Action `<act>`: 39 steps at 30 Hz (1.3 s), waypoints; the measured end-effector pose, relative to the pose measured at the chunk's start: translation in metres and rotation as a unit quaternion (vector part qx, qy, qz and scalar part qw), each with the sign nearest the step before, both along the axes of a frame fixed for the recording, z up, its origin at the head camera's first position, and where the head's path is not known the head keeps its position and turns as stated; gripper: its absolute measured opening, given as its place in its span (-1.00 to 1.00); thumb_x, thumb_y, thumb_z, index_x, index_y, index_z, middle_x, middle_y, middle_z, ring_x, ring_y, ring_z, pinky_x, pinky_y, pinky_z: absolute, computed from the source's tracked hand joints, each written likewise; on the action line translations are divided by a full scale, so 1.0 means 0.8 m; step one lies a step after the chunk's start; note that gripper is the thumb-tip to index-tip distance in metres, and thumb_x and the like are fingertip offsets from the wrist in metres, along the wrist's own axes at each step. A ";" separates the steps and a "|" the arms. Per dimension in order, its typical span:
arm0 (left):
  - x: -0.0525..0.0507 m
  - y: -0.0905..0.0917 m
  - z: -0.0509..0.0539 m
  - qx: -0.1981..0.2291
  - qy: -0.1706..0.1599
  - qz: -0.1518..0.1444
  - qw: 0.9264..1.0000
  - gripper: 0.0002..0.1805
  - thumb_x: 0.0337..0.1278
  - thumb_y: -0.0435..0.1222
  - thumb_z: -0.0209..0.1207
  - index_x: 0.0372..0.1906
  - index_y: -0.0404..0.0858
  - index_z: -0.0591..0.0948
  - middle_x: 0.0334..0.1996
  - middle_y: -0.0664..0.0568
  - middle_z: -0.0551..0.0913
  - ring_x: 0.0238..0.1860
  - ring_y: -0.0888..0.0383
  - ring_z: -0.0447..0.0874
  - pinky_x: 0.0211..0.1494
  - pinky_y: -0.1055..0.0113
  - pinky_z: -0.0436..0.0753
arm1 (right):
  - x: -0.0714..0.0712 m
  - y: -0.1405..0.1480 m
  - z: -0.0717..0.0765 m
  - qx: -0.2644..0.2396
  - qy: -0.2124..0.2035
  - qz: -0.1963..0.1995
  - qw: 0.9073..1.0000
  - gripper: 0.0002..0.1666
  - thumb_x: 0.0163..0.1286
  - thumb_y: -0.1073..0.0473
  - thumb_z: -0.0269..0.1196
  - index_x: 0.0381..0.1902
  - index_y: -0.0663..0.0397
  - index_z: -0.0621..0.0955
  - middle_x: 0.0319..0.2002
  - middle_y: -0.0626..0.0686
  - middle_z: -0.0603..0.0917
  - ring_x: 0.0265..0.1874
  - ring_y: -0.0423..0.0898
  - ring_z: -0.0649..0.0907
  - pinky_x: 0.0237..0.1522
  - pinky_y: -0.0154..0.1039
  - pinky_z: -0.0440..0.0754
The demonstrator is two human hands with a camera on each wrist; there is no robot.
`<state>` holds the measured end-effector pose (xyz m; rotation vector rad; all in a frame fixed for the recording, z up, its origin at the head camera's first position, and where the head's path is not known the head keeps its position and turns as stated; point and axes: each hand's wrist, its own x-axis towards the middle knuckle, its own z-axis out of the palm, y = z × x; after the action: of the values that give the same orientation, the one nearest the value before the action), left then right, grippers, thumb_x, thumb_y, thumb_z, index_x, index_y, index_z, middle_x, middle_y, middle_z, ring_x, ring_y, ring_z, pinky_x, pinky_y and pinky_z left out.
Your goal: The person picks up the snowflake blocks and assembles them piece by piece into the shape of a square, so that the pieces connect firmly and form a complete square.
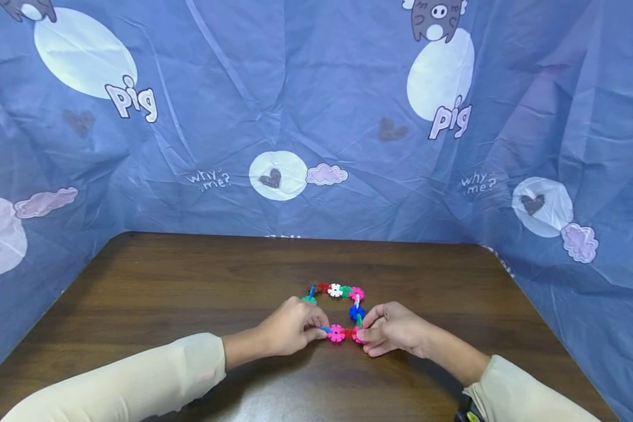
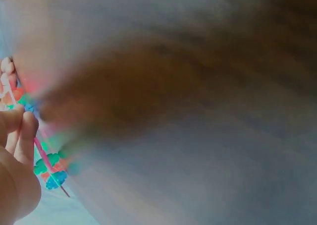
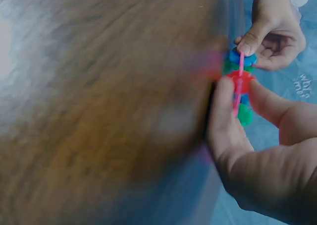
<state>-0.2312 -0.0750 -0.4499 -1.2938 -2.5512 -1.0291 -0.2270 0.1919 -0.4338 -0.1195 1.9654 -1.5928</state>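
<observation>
A chain of plastic snowflake discs in pink, red, blue, green and white bends round over the table, between and beyond both hands. At its near left, my left hand (image 1: 294,326) pinches a blue disc (image 1: 325,329) between thumb and fingers. Next to it stands a pink disc (image 1: 336,333), joined by a red disc (image 1: 347,333) to another pink disc (image 1: 358,334). My right hand (image 1: 398,331) holds that corner disc with thumb and fingertips. Along the far side runs a white disc (image 1: 335,291) among coloured ones. The left fingers hide part of the chain's left side.
Brown wood table (image 1: 190,275) surrounds the chain. A blue printed cloth (image 1: 295,117) hangs behind the table and along both sides. A dark band with a yellow-green spot (image 1: 472,417) shows at the right sleeve. Both wrist views are partly blurred.
</observation>
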 end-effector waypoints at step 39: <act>0.000 -0.046 0.016 0.079 -0.196 0.170 0.962 -0.90 0.05 -0.53 0.42 -0.33 -0.37 0.72 -0.52 0.03 0.73 -0.60 0.20 0.65 -0.48 0.35 0.68 | 0.007 -0.056 0.007 0.302 0.548 0.142 0.767 -0.70 0.27 0.04 0.51 -0.17 0.10 0.73 -0.21 -0.05 0.73 -0.11 -0.14 0.60 0.03 -0.11 0.65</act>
<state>-0.2309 -0.1118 -0.4370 -0.6250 -2.7519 -1.4884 -0.2211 0.1469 -0.4279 -1.2490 2.9980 -0.5612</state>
